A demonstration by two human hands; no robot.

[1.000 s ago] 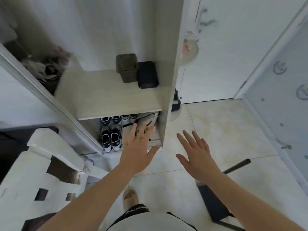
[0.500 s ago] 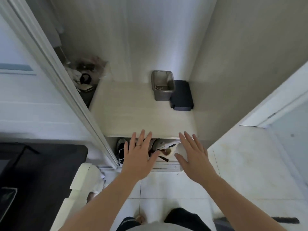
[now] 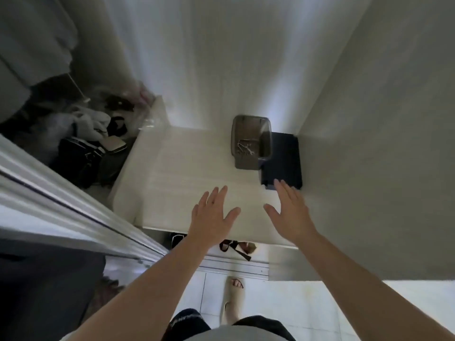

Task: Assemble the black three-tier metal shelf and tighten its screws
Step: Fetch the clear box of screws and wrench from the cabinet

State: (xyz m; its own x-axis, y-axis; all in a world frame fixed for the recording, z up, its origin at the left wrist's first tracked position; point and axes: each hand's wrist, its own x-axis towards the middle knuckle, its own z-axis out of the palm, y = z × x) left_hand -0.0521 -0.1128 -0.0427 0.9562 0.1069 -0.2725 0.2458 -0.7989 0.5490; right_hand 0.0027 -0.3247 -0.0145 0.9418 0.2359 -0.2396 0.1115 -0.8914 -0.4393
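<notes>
- Black three-tier metal shelf: none of its parts can be made out with certainty in this view, so its place cannot be told.
- The left hand (image 3: 211, 217) is released, with straight, slightly spread fingers and its palm down. It is in front of the grey bin (image 3: 251, 143), over the front part of the pale cupboard board (image 3: 184, 180). Whether it touches the board cannot be told.
- The right hand (image 3: 290, 212) is also released and flat, in front of the grey bin and a little to its right. It holds nothing.
- The grey bin stands upright at the back of the cupboard board, against the rear wall. Something small lies at its bottom, too blurred to identify.
- A black flat box (image 3: 285, 163) lies just to the right of the grey bin, touching it, in the cupboard's right rear corner. The right hand's fingertips overlap its front edge in the view.
- A heap of bags and clothes (image 3: 86, 143) lies well to the left of the grey bin, lower than the board.
- A metal sliding-door frame (image 3: 73, 212) runs slantwise to the bin's left and front.
- Shoes (image 3: 236, 246) sit under the board, below and in front of the bin.
- A foot in a beige slipper (image 3: 232, 299) stands on the tiled floor (image 3: 270, 296), nearest the camera.
</notes>
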